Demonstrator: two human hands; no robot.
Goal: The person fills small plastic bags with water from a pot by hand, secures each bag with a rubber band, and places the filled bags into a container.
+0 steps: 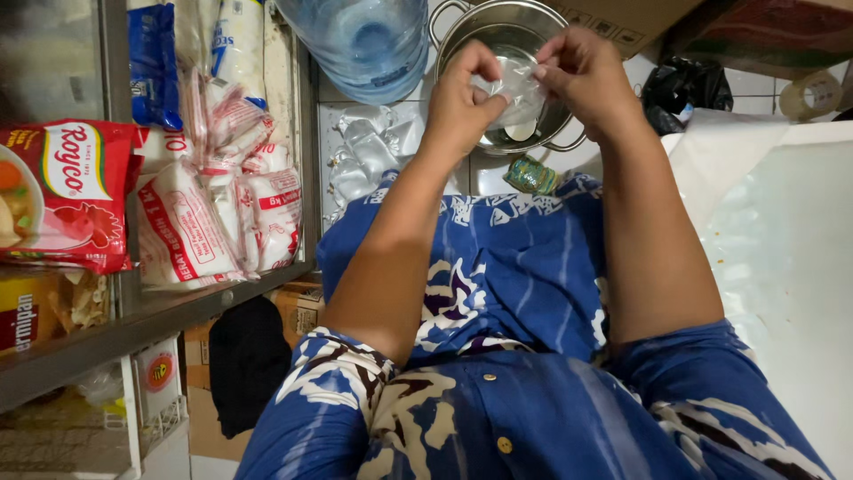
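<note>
1. Pinching a small clear plastic bag [515, 84] with both hands, fingers pressed together on its top edge.
2. Left hand [462, 93] on the bag's left side, thumb and fingers squeezed shut on the thin plastic.
3. Right hand [582, 76] on the bag's right side, fingertips closed on the plastic too.
4. Bag held up in the air, right above a round shiny metal pot with two handles [498, 36].
5. Pot down on the white tiled floor [755, 89], just beside a big clear blue water jug [364, 40].
6. Near the pot, a heap of small clear filled plastic bags [369, 151] on the floor.
7. A little green patterned roll [531, 175] just under the pot, at the edge of the blue and white patterned clothes [506, 267].
8. On the left, a grey metal shelf [133, 324] full of white packets with red print [222, 204] and a red soup packet [67, 191].
9. On the right, a black plastic bag [684, 89] and a roll of tape [810, 95], well apart from the hands.
10. A white sheet [782, 258] beside the right arm.
</note>
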